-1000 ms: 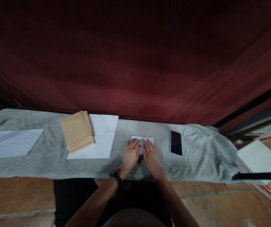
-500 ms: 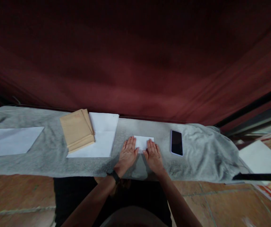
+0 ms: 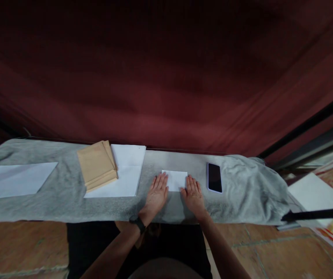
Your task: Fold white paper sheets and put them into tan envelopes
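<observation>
Our left hand (image 3: 157, 193) and right hand (image 3: 194, 195) lie flat at opposite sides of the small white paper (image 3: 177, 181) on the cloth-covered table (image 3: 67, 186); each grip is open, fingers extended, clamped on nothing.

A grey cloth (image 3: 67, 201) is showing a soft, matt, rumpled surface. The small sheet (image 3: 177, 181) between the hands is appearing as smooth, matt white paper. The envelopes (image 3: 96, 162) are presenting dull brown paper, lying over plain white paper sheets (image 3: 128, 166). The phone (image 3: 214, 178) is displaying a smooth, dark face. The floor tiles (image 3: 285, 255) are looking mottled.
</observation>
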Available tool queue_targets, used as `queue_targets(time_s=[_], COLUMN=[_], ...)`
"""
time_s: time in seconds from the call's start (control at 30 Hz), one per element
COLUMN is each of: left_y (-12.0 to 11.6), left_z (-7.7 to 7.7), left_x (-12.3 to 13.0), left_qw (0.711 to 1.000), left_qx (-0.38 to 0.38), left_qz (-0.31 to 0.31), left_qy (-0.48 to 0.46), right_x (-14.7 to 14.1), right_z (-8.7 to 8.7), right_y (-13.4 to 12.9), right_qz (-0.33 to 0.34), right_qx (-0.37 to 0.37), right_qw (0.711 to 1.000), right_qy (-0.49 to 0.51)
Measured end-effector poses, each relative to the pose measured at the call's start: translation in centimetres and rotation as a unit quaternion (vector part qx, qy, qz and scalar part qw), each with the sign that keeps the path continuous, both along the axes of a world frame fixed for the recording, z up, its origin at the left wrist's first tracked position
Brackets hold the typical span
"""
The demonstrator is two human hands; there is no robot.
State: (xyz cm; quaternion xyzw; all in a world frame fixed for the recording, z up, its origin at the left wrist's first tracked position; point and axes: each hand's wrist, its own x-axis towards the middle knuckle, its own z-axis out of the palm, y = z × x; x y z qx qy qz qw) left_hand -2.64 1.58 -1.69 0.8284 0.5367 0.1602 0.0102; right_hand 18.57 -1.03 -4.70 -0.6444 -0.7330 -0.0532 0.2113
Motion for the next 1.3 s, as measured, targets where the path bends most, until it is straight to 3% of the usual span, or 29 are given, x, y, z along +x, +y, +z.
queue_targets(time_s=[0.1, 0.2, 0.37, 0.47, 0.9, 1.3], left_y=[-1.0, -1.5, -1.4, -1.4, -0.1, 0.9], left_z=[0.1, -0.1, -1.2, -1.7, -0.8, -1.3], left_x=[0.8, 1.5, 2.0, 1.9, -0.9, -2.3], left_qw=[0.997, 0.996, 0.992, 0.991, 0.998, 0.998], left_qx=[0.002, -0.001, -0.005, 0.001, -0.017, -0.04], left_qz=[-0.079, -0.086, -0.118, -0.113, -0.056, -0.051], left_qy=[0.001, 0.008, 0.052, 0.068, 0.018, 0.024], right_x=[-0.4, -1.7, -4.9, -5.6, -2.4, 0.4], right_z=[0.3, 0.7, 1.3, 1.5, 0.9, 0.0], right_y=[0.0, 0.0, 0.1, 0.1, 0.1, 0.0], right_qz=[-0.008, -0.004, 0.093, 0.099, 0.054, 0.021], right_qx=[0.003, 0.003, -0.03, -0.045, -0.027, -0.012], right_qw=[1.0, 1.0, 0.995, 0.994, 0.998, 1.0], right_qy=[0.007, 0.012, 0.025, 0.023, 0.011, 0.001])
